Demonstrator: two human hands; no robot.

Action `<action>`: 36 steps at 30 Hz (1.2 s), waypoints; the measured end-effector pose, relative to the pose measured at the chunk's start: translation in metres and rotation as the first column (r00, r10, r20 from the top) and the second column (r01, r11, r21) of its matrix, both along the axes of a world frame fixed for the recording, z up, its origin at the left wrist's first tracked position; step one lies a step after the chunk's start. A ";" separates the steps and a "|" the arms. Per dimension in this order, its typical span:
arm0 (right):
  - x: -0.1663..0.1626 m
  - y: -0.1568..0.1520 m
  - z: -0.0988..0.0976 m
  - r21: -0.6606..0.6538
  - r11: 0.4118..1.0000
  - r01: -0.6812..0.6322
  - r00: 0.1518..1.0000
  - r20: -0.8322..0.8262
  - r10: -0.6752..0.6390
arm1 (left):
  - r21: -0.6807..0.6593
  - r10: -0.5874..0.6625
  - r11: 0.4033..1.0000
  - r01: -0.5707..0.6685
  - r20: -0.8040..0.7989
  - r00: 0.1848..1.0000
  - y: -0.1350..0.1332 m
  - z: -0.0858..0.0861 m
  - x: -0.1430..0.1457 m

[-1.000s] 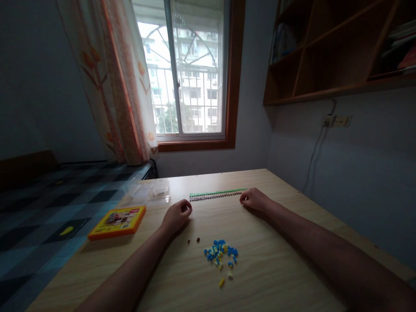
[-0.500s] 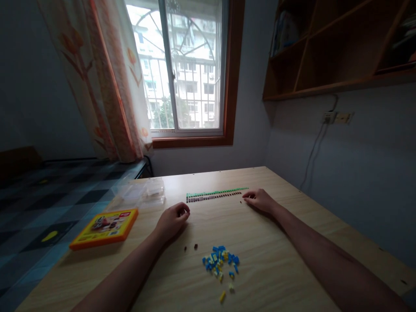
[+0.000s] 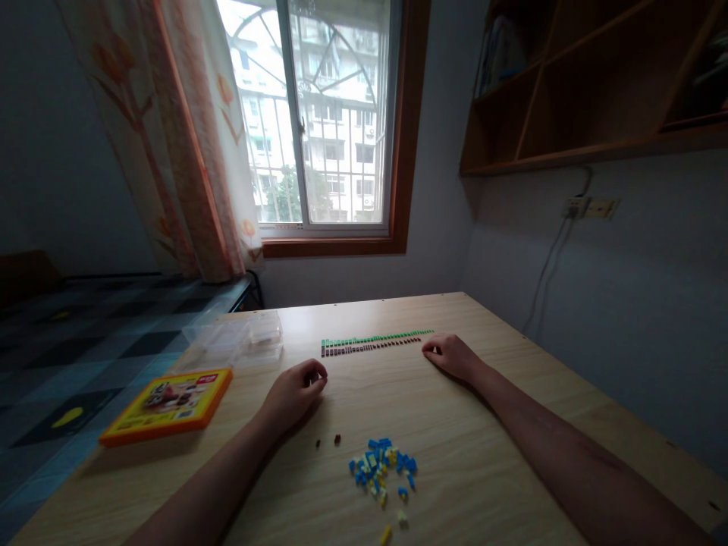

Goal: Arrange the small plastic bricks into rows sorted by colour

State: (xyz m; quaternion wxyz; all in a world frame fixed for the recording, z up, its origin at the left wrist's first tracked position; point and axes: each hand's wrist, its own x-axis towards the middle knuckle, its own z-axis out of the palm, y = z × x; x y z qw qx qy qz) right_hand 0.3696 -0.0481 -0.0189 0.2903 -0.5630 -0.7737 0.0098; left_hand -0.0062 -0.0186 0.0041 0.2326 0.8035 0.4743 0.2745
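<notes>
My right hand (image 3: 449,355) is at the right end of a row of small brown toy bricks (image 3: 369,346), its fingertips pinched together low on the table. The small brown brick that lay loose there is now hidden at those fingertips. Just behind the brown row runs a matching row of green bricks (image 3: 378,338). My left hand (image 3: 294,390) rests on the table to the left of the rows, fingers loosely curled towards the thumb, with no object showing in it. Two loose brown pieces (image 3: 337,439) lie near my left forearm.
A pile of blue and yellow bricks (image 3: 382,464) lies at the front middle, with a few strays nearer me. To the left are an orange-yellow box (image 3: 171,406) and clear plastic trays (image 3: 239,340). The table (image 3: 483,470) stands beside a bed (image 3: 114,334).
My right hand has shifted slightly left and down, and its fingertips now cover the spot of the loose brown brick. My left hand stays curled. The camera view has tilted a little.
</notes>
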 end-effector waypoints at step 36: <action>0.006 0.014 -0.009 -0.056 0.945 0.322 0.945 0.083 -0.317 | 0.006 -0.024 1.000 0.024 -0.068 0.997 -0.002 0.001 0.000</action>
